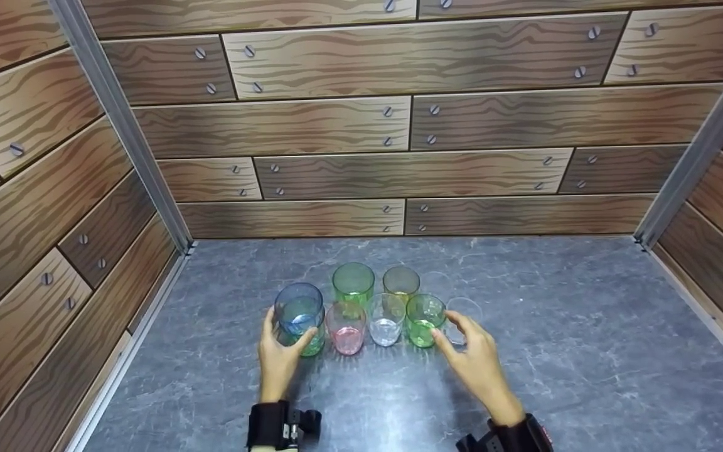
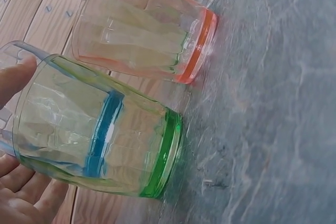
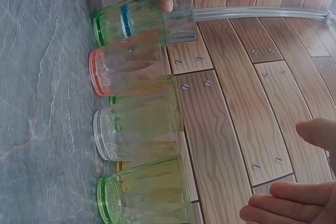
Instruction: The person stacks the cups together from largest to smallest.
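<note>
At the left of a group of cups, my left hand (image 1: 278,361) grips a blue cup (image 1: 299,304) between thumb and fingers. The blue cup sits nested inside a green cup (image 2: 167,153) that stands upright, its green base at the tabletop. My right hand (image 1: 479,364), thumb and fingers spread, is beside another green cup (image 1: 425,321) at the right. The right wrist view shows that hand's fingers (image 3: 294,198) loosely extended, with nothing between them and the thumb. Between the hands stand a pink cup (image 1: 347,336) and a clear cup (image 1: 386,329), both upright.
Behind the front row stand a third green cup (image 1: 353,281) and a yellow cup (image 1: 401,280). Faint clear rims (image 1: 465,300) show beyond my right hand. Wood-patterned walls (image 1: 317,125) enclose the grey marbled tabletop (image 1: 211,376) at the back and sides.
</note>
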`<act>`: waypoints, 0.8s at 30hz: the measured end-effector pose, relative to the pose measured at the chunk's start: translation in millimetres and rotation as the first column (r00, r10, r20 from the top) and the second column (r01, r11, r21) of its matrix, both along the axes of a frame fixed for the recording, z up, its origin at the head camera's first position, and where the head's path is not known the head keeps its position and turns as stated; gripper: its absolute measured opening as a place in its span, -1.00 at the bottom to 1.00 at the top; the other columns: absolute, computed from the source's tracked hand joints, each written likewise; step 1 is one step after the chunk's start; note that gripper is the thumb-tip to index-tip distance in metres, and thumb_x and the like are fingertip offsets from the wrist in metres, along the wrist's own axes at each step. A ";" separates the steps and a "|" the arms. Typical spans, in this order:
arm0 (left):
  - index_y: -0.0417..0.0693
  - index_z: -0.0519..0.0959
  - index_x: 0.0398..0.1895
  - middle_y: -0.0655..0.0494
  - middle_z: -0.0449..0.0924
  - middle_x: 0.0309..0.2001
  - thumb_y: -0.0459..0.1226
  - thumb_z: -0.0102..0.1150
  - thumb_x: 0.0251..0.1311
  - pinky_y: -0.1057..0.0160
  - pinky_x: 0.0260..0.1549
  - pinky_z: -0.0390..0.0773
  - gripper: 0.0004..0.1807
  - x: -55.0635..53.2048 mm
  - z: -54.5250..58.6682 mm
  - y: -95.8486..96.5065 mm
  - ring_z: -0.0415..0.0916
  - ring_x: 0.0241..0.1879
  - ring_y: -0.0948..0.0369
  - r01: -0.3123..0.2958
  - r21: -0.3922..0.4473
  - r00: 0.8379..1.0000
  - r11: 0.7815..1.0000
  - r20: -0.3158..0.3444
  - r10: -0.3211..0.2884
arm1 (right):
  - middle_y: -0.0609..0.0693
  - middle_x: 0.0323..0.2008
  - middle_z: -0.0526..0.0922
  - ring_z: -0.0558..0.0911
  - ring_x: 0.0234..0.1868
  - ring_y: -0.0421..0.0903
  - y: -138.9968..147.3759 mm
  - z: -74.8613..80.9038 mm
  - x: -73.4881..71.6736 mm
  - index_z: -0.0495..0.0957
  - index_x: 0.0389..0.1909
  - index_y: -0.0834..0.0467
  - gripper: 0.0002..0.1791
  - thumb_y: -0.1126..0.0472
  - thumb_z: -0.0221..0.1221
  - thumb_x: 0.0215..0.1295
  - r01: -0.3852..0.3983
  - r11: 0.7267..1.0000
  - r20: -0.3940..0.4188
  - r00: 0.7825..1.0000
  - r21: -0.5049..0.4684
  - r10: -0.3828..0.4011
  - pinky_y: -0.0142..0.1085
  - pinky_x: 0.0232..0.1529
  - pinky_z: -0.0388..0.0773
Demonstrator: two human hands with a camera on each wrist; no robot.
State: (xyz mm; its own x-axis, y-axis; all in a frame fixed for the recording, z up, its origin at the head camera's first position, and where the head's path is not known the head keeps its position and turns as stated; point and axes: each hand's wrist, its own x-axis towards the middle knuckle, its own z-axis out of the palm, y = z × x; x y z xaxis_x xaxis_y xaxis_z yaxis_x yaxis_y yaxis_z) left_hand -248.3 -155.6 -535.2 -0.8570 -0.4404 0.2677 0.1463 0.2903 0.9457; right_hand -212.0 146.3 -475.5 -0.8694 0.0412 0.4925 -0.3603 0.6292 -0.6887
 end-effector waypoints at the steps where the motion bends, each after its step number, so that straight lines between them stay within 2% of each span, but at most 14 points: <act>1: -0.36 0.21 0.37 -0.40 0.34 0.31 -0.32 0.52 -0.13 -0.11 0.29 0.42 -0.04 -0.1 0.2 -0.1 0.38 0.26 -0.27 -0.001 0.001 1.000 1.000 0.002 0.001 | 0.40 -0.01 0.63 0.63 0.02 0.31 -0.1 0.2 -0.2 0.52 0.03 0.42 -0.54 0.23 0.29 0.17 -0.001 1.000 0.003 1.000 0.002 0.001 0.10 0.09 0.58; 5: -0.35 0.22 0.37 -0.42 0.36 0.29 -0.31 0.53 -0.14 -0.11 0.27 0.44 -0.03 0.0 0.4 -0.7 0.39 0.25 -0.28 0.001 -0.004 1.000 1.000 0.007 -0.001 | 0.40 0.02 0.62 0.62 0.04 0.32 -0.7 1.7 -0.9 0.51 0.05 0.42 -0.52 0.22 0.29 0.18 -0.005 1.000 0.030 1.000 0.000 0.005 0.12 0.11 0.56; 17: -0.36 0.24 0.35 -0.43 0.39 0.26 -0.33 0.53 -0.16 -0.11 0.26 0.45 -0.04 0.6 0.2 -1.4 0.41 0.23 -0.28 0.002 -0.002 1.000 1.000 -0.025 -0.002 | 0.40 0.03 0.61 0.61 0.04 0.34 -5.0 5.0 -5.0 0.50 0.06 0.42 -0.51 0.22 0.29 0.18 -0.016 1.000 0.004 1.000 0.014 0.016 0.15 0.12 0.55; 24: -0.36 0.25 0.35 -0.43 0.40 0.25 -0.33 0.53 -0.17 -0.10 0.25 0.46 -0.05 -0.4 -0.2 -1.5 0.42 0.22 -0.28 0.002 0.002 0.999 1.000 -0.035 -0.002 | 0.40 0.08 0.58 0.58 0.10 0.33 -7.7 8.2 -7.0 0.47 0.10 0.42 -0.47 0.19 0.29 0.19 -0.034 0.999 0.033 0.999 0.028 0.033 0.14 0.18 0.52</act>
State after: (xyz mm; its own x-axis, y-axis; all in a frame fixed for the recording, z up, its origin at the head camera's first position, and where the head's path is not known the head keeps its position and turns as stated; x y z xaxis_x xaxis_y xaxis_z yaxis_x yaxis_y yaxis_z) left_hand -248.7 -157.0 -535.3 -0.8477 -0.4397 0.2968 0.1801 0.2878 0.9406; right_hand -219.0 138.6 -467.2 -0.8858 -0.0014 0.4641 -0.3587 0.6367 -0.6826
